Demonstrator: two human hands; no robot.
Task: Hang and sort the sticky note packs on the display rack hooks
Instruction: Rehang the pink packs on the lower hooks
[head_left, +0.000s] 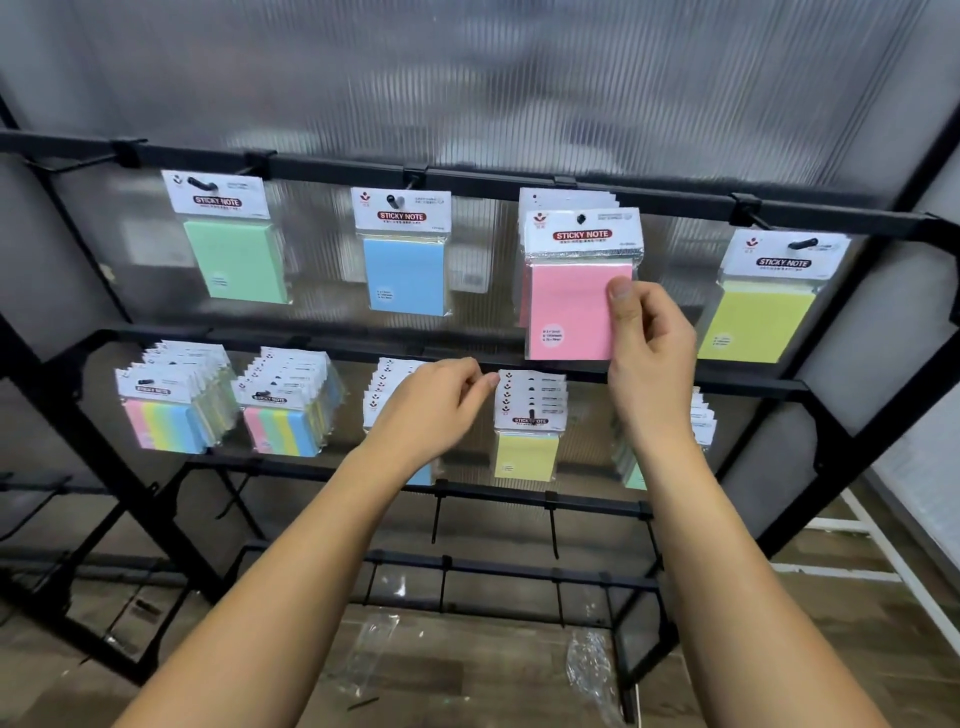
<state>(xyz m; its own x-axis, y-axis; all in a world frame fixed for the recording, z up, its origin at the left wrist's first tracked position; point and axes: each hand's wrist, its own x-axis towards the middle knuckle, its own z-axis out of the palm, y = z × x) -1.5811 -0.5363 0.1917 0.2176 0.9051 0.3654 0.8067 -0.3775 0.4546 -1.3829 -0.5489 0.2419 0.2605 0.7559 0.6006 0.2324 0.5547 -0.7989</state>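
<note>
A black display rack (467, 179) carries sticky note packs on hooks. On the top bar hang a green pack (234, 260), a blue pack (404, 273), a pink pack (571, 306) in front of others, and a yellow pack (756, 322). My right hand (649, 343) pinches the pink pack's right edge, thumb on its face, while the pack hangs on its hook. My left hand (441, 397) reaches with curled fingers to the packs on the middle bar, covering a stack there (387, 384); whether it holds one is hidden. A yellow stack (527, 431) hangs just right of it.
Two multicolour stacks (166, 415) (283, 421) hang at the middle bar's left, another stack (704, 421) behind my right wrist. The lower bars (519, 499) hold bare hooks. Clear plastic wrappers (592, 670) lie on the wooden floor. A ribbed translucent panel backs the rack.
</note>
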